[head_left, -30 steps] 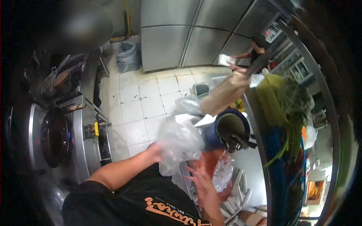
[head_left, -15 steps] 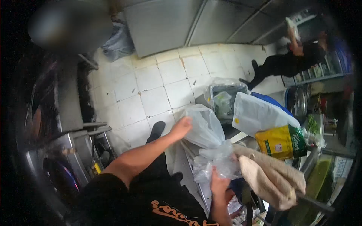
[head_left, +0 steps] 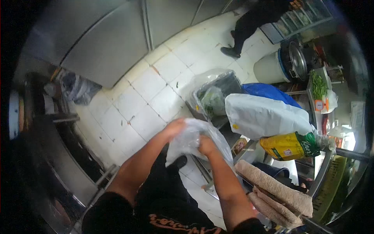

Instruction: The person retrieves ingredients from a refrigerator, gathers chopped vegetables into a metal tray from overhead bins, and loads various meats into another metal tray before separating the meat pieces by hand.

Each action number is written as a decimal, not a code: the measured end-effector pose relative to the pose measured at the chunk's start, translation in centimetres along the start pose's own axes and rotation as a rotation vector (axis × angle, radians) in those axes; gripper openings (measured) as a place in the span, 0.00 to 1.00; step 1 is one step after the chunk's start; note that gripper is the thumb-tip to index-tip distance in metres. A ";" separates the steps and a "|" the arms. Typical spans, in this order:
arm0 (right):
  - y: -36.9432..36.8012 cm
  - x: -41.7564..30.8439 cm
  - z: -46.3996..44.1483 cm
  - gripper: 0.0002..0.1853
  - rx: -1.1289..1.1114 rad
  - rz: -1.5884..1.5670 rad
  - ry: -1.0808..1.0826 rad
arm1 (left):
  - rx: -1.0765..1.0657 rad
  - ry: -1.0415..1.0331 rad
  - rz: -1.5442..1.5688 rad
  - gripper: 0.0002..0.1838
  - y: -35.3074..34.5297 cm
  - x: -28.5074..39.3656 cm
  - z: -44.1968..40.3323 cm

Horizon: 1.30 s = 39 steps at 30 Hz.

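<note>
A translucent plastic bag [head_left: 220, 134] hangs in front of my body. My left hand [head_left: 176, 128], slightly smeared by motion, is closed on its upper rim on the left side. Inside the bag's mouth is my right hand [head_left: 207, 146], its fingers curled against a crumpled clear plastic wad [head_left: 191, 138]. The wad lies between the two hands. Bag film partly covers the right fingertips.
Beyond the bag stands a lined bin [head_left: 198, 107] with a bag of greens in it. To the right are a white plastic tub [head_left: 265, 117], a yellow-green packet [head_left: 286, 146] and a beige towel [head_left: 276, 187] on a rail. Another person's legs [head_left: 249, 29] are at the back.
My right hand has moved up and left, bringing the crumpled plastic into the bag's mouth. My left hand has shifted slightly left. The view has turned right, and the other person's legs appear nearer the top.
</note>
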State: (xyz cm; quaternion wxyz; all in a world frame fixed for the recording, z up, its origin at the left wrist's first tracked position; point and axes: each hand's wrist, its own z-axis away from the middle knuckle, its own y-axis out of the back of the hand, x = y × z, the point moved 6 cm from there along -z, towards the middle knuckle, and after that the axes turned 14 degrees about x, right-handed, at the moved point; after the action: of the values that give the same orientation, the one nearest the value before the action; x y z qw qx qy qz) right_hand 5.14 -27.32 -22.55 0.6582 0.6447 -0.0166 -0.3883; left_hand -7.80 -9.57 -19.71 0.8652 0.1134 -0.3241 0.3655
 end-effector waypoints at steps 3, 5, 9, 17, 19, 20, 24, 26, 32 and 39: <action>-5.2 4.6 -1.5 0.33 -0.022 0.103 -0.305 | 0.060 0.068 -0.124 0.19 2.6 5.3 9.3; -4.4 1.8 -1.5 0.33 -0.052 0.079 -0.372 | 0.059 -0.014 -0.003 0.19 4.2 3.5 8.8; -0.3 -2.9 0.5 0.31 -0.036 0.030 -0.405 | 0.105 -0.142 0.360 0.19 7.9 4.3 9.0; 6.9 -1.2 3.0 0.33 -0.200 0.091 -0.354 | 0.287 -0.101 0.365 0.17 17.5 5.6 5.9; 7.5 -1.3 2.9 0.33 -0.275 0.089 -0.486 | 0.283 -0.123 0.212 0.16 22.4 6.3 1.6; 7.7 -1.9 2.3 0.33 -0.304 0.090 -0.528 | 0.286 -0.122 0.152 0.16 24.2 6.6 -0.1; 7.7 -5.2 -1.2 0.33 -0.400 0.059 -0.611 | 0.431 -0.256 0.162 0.14 30.5 20.6 -1.0; 7.6 -7.1 -3.5 0.33 -0.443 0.032 -0.618 | 0.445 -0.387 0.169 0.17 32.6 29.3 -1.3; 9.0 -7.8 -14.0 0.33 -0.556 0.169 -0.456 | 0.628 -1.020 0.145 0.29 35.5 54.9 -1.5; 15.9 -15.7 -44.3 0.34 -0.206 -0.036 0.110 | 1.174 -1.030 -0.075 0.40 34.7 71.1 -3.7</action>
State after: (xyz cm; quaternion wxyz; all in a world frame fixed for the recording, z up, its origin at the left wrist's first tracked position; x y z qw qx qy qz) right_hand 25.11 15.98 -8.81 0.7139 0.5940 0.0710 -0.3638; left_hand 6.65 56.32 21.84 0.4159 0.7188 -0.4343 0.3489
